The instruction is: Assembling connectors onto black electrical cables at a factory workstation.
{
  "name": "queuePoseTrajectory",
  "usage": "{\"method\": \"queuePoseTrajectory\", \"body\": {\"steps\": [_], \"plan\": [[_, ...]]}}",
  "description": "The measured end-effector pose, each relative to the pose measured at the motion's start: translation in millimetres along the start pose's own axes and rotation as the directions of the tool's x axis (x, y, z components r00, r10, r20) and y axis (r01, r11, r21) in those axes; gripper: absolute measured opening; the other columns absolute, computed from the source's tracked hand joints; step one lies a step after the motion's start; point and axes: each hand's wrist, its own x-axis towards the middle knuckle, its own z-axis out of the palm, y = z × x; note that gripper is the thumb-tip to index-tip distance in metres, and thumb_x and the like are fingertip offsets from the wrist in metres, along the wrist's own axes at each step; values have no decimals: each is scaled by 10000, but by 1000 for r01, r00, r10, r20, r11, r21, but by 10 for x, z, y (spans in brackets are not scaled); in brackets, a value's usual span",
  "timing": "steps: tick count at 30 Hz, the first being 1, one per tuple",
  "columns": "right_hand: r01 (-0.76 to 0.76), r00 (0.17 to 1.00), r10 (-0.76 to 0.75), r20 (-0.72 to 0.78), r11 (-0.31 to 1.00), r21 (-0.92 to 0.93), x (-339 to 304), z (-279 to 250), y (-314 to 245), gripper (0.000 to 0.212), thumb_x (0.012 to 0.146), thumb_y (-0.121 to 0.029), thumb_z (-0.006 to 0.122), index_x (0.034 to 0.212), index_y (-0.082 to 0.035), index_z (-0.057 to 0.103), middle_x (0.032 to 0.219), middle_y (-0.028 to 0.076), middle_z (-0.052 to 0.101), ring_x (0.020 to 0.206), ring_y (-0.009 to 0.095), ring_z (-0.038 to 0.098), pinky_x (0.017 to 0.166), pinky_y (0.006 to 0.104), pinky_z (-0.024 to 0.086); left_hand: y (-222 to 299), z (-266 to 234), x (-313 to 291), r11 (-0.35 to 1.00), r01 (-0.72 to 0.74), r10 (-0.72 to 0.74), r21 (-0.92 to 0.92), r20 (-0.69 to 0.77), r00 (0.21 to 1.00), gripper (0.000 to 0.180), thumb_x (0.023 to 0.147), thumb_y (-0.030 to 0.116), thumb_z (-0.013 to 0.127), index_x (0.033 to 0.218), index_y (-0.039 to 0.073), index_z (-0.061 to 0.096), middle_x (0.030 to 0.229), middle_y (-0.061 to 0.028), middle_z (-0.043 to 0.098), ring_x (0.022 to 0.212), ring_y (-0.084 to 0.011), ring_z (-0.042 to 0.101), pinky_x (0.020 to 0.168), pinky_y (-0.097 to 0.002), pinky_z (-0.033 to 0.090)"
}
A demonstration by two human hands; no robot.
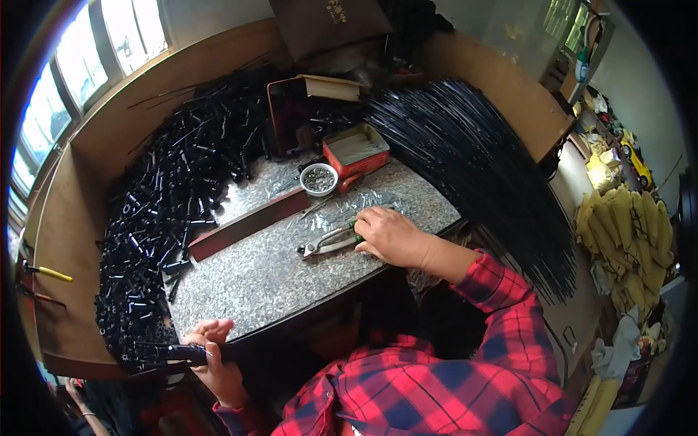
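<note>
Head view: I'd keep a light, steady pinch on the black tube (178,354) and hold the pliers (314,248) well back on the handles, fingertips clear of the nose. Left hand (219,367) has thumb and fingers on the tube's end, off the slab's (233,291) near-left corner; pressure, can't tell. Right hand (392,236) is curled round the pliers' green grips, nose pointing left, well apart from the tube.

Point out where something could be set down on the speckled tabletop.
Bare tabletop lies between the reddish bar and its front edge, left of the green-handled cutters. Crowded: the black parts at left, black rods at right.
</note>
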Motion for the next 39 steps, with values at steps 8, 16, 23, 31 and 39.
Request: {"method": "queuePoseTrajectory", "body": {"steps": [8, 16, 23, 31, 39], "plan": [[25, 999, -23, 27, 997, -71, -3, 148, 135, 287, 785, -285, 666, 864, -25, 574, 1014, 141, 570, 950, 291, 564, 856, 390, 458, -47, 72, -18, 998, 51, -46, -26, 178, 983, 149, 934, 148, 550, 965, 78, 422, 709, -65, 484, 501, -118, 436, 513, -272, 440], [39, 985, -37, -166, 999, 13, 74, 147, -152, 297, 860, -313, 601, 836, -37, 494, 898, 107, 546, 794, 261, 577, 709, 362, 481, -114, -18, -64, 951, -85, 36, 297, 167, 985, 130, 928, 132, 534, 970, 46, 447, 791, -79, 543, 638, -218, 572, 706, -346, 515], [-141, 978, -1, 211, 740, 658, 163, -239, -656, 264, 820, -248, 675, 843, -36, 521, 925, 128, 581, 736, 267, 593, 611, 342, 444, -53, 193, -120, 968, 227, -202, -108, 200, 959, 236, 836, -46, 603, 982, 54, 447, 687, -35, 510, 625, -146, 560, 611, -267, 476], [252, 847, -347, -403, 929, -271, 433, -263, -1110, 253, 735, -157, 708, 900, -25, 569, 1219, 117, 492, 1262, 316, 426, 1086, 605, 189, -93, 73, -137, 966, 222, -183, -128, 265, 947, 914, 517, 314, 866, 1175, 122, 261, 578, 69, 384, 501, -40, 424, 477, -195, 341], [320, 881, -357, -309, 933, -167, 373, -208, -1208, 270, 723, -216, 696, 830, -25, 538, 1069, 121, 519, 1108, 301, 519, 972, 553, 346, -199, 81, -210, 947, 289, -278, -139, 95, 956, 881, 514, 168, 915, 1179, 76, 344, 761, -11, 592, 689, -86, 567, 616, -195, 440]]}}
